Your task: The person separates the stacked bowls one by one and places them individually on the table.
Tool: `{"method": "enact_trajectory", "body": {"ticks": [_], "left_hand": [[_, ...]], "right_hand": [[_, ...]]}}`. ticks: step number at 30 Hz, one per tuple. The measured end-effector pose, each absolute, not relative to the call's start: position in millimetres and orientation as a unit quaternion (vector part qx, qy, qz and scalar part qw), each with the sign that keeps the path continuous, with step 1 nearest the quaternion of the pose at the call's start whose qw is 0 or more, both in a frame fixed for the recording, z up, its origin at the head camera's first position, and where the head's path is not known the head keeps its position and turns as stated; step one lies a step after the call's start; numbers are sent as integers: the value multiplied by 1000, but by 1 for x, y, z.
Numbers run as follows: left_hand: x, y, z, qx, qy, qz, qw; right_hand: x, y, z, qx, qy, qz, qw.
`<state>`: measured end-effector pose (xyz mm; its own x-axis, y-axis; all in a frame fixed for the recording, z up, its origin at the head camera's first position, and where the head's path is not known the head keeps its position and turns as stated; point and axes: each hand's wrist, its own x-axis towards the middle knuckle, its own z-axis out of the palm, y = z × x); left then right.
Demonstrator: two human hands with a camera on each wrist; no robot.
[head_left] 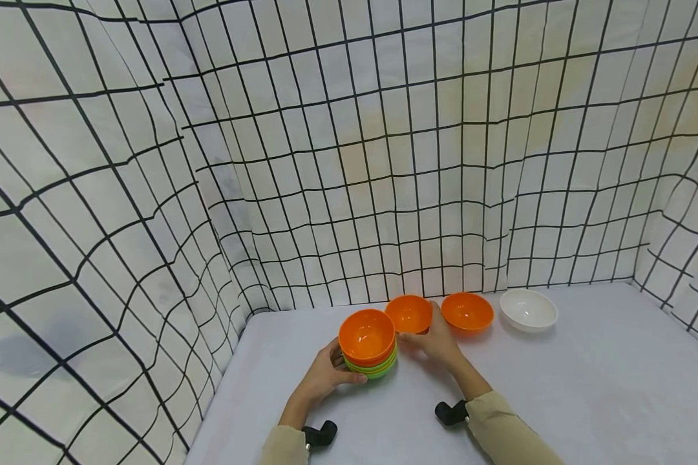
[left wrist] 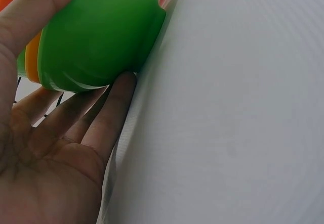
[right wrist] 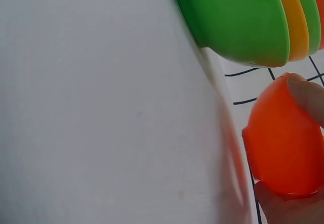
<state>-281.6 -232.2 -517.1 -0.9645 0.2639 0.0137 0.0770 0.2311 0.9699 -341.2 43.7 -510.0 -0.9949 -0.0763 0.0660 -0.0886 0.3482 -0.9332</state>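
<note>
My left hand [head_left: 324, 373] holds a stack of nested bowls [head_left: 368, 336] around its left side, thumb at the front and fingers behind. An orange bowl is on top. Below it, the right wrist view shows green, yellow-orange and green layers, with the lowest green bowl [right wrist: 243, 21] nearest the table. My right hand [head_left: 439, 341] grips a separate orange bowl [head_left: 409, 314], just behind and right of the stack. In the right wrist view, the thumb and a finger lie on opposite sides of this orange bowl [right wrist: 283, 138].
Right of my right hand, another orange bowl [head_left: 467, 312] sits upright. A white bowl [head_left: 528, 310] stands at the right end of that row. The white tabletop [head_left: 605, 387] meets a white wall with a black grid [head_left: 384, 161] just behind the bowls.
</note>
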Motion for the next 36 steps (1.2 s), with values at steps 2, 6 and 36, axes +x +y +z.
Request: {"method": "enact_trajectory", "body": {"ticks": [2,6,36], "left_hand": [[-281,-232,-517,110,781,610,75],[-280,-232,-516,110,780,611,77],[-280,-231,-516,107,785,605,76]], "right_hand": [[-342,44,-511,52,-822,567,6],[-344,44,-515,54,-821,568,6],[-351,50,-517,32,-829,558,-33]]}}
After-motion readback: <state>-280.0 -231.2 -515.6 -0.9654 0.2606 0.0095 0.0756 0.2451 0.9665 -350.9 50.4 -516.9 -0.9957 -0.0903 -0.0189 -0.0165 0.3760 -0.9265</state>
